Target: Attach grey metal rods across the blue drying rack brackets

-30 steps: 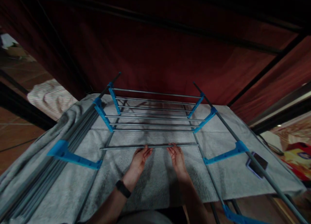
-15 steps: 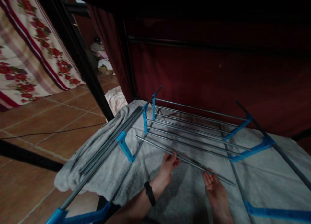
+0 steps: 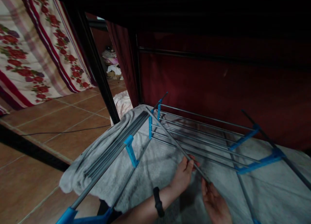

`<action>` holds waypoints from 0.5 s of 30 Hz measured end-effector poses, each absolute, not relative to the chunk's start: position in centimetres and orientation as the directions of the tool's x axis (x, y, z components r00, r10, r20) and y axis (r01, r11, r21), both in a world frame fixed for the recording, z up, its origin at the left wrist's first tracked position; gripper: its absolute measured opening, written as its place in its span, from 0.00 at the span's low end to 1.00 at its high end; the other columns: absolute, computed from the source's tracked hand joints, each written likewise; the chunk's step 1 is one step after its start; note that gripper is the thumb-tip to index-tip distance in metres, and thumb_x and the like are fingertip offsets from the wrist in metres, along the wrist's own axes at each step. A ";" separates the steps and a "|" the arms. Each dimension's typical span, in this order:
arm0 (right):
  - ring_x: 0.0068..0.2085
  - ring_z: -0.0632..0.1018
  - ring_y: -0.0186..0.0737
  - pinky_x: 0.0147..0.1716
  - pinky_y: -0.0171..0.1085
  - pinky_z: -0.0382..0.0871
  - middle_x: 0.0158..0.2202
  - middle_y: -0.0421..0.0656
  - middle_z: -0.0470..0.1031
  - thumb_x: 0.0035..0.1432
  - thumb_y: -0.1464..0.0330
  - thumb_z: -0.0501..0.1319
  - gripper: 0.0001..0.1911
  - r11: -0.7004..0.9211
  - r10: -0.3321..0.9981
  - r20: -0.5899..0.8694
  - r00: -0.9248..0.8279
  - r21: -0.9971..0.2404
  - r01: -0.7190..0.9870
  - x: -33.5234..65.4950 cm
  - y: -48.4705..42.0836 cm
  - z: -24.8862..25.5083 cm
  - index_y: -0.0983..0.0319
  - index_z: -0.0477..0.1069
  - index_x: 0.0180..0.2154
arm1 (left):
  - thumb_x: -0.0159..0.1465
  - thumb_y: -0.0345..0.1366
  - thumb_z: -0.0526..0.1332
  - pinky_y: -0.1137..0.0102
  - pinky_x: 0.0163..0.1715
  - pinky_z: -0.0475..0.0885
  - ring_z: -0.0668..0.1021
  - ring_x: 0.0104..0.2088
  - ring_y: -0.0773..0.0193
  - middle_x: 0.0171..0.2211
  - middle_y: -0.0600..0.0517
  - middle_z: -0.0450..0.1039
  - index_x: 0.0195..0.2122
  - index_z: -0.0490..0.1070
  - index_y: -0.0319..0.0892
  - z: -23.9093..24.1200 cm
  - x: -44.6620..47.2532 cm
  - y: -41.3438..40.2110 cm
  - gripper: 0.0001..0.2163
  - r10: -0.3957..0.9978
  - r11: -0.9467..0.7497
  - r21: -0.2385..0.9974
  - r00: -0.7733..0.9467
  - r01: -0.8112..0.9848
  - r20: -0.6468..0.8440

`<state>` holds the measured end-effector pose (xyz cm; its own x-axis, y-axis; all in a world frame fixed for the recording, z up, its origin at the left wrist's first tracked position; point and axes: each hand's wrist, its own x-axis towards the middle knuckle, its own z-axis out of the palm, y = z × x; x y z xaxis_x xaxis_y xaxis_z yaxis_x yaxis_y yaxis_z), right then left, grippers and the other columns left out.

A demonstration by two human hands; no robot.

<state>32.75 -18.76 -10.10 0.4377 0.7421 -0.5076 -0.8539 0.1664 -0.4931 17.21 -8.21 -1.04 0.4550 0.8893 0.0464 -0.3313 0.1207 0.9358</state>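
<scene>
A thin grey metal rod [image 3: 167,133] slants in front of me, its far end raised over the left side of a rack frame. My left hand [image 3: 183,173] grips it below its middle, thumb on top; a dark band circles that wrist. Fingers of my right hand [image 3: 213,198] hold the rod's near end. Beyond both hands lies the rack frame, with several fixed rods [image 3: 204,117] running between blue plastic brackets, among them a left bracket [image 3: 150,127] and a right bracket [image 3: 261,160]. Another blue bracket [image 3: 131,151] sits on the left tube, nearer to me.
Several loose rods [image 3: 116,141] lie bundled along the left tube on a grey blanket [image 3: 155,182]. A black bed post [image 3: 97,65] stands at the left, and a dark red cloth [image 3: 218,78] covers the back. Tiled floor [image 3: 43,146] and a cable [image 3: 65,132] lie left.
The rod has swung from lying nearly crosswise to pointing up and away to the left. My left hand has moved right, closer to my right hand. The view has shifted slightly.
</scene>
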 end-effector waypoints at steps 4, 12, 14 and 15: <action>0.51 0.90 0.42 0.50 0.40 0.89 0.49 0.43 0.90 0.63 0.70 0.71 0.11 -0.003 0.849 -0.475 0.231 -0.442 -0.897 29.3 -17.7 -7.4 0.53 0.86 0.46 | 0.79 0.47 0.55 0.55 0.57 0.77 0.83 0.48 0.53 0.43 0.46 0.81 0.54 0.72 0.46 1.0 16.3 -7.8 0.13 0.871 -0.101 0.974 0.455 -0.201 0.184; 0.38 0.87 0.40 0.39 0.37 0.83 0.41 0.44 0.89 0.49 0.58 0.84 0.20 -0.156 0.872 -0.462 0.161 -0.575 -0.803 27.5 -17.9 -5.3 0.57 0.86 0.41 | 0.80 0.39 0.53 0.62 0.47 0.77 0.81 0.40 0.56 0.39 0.49 0.78 0.69 0.67 0.42 6.5 13.2 -3.8 0.20 0.773 -0.403 0.915 0.537 0.004 0.338; 0.41 0.87 0.41 0.43 0.39 0.83 0.43 0.44 0.88 0.49 0.57 0.84 0.20 -0.087 0.854 -0.443 0.272 -0.637 -0.766 27.9 -17.9 -5.3 0.55 0.86 0.42 | 0.79 0.37 0.53 0.61 0.50 0.78 0.82 0.43 0.54 0.41 0.47 0.80 0.71 0.67 0.43 6.9 13.0 -3.4 0.21 0.747 -0.473 0.881 0.537 0.015 0.392; 0.42 0.86 0.42 0.44 0.41 0.83 0.43 0.44 0.88 0.49 0.56 0.84 0.20 -0.066 0.844 -0.435 0.313 -0.664 -0.745 28.2 -17.9 -5.4 0.54 0.86 0.42 | 0.79 0.36 0.53 0.60 0.53 0.78 0.83 0.45 0.54 0.43 0.46 0.81 0.71 0.67 0.43 6.9 12.9 -3.3 0.21 0.733 -0.503 0.864 0.541 0.023 0.412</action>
